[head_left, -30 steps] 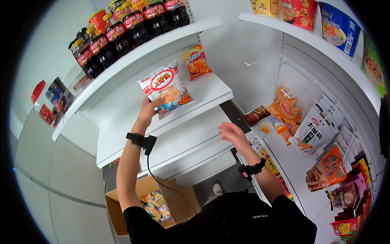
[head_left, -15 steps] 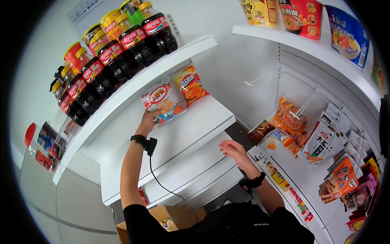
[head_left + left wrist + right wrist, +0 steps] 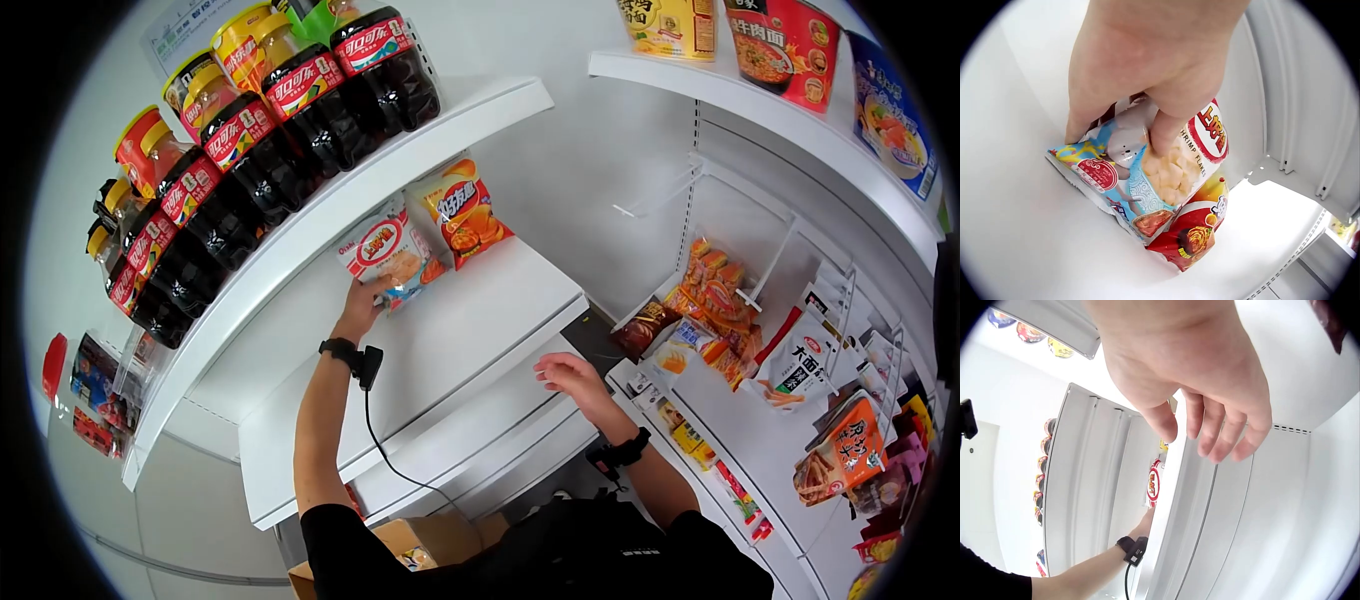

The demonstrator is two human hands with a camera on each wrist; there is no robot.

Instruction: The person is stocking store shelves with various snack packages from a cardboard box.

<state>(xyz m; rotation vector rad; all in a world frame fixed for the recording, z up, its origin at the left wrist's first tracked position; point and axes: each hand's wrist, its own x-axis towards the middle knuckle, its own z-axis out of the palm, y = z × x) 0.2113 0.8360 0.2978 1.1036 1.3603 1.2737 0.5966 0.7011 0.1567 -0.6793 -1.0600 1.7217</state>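
Observation:
My left hand (image 3: 357, 308) grips a bag of shrimp flakes (image 3: 388, 250) by its lower side, with the thumb on the printed front. In the left wrist view the bag (image 3: 1172, 172) stands tilted on the white shelf (image 3: 1035, 231), fingers behind it partly hidden. Right beside it, overlapped in that view, is an orange-red snack bag (image 3: 463, 212). My right hand (image 3: 578, 385) hovers in front of the shelf edge, fingers loosely bent and holding nothing.
Cola bottles (image 3: 300, 85) line the shelf above my left hand. On the right are hanging snack packs (image 3: 800, 360), bagged snacks (image 3: 715, 300) and instant noodle tubs (image 3: 780, 50) higher up. A cardboard box (image 3: 450, 540) sits below, and a cable (image 3: 400, 470) trails from the left wrist.
My left hand has carried the shrimp flakes bag back onto the shelf, next to the orange-red bag. The right hand stays nearly the same; the head view has shifted.

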